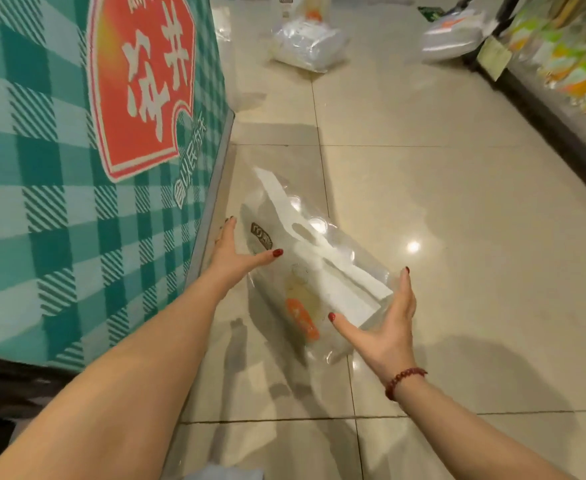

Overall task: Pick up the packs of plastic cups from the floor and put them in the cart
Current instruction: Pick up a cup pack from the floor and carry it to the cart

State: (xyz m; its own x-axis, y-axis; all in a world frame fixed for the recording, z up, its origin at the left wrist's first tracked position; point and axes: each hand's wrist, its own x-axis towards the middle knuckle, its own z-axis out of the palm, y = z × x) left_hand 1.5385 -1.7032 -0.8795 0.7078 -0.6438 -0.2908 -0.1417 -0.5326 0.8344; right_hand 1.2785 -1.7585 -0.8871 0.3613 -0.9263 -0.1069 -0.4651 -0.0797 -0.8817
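Clear pack of white cups (319, 271) on floor (440, 220) between left hand (231, 259) and right hand (387, 327), both grips wide

Glossy tiled floor (440, 209): near cup pack (305, 244), farther packs (309, 46) beyond.

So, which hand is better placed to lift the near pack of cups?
Probably the right hand: its open palm faces the near end of the pack, thumb over it. The left hand lies open at the other side and can support.
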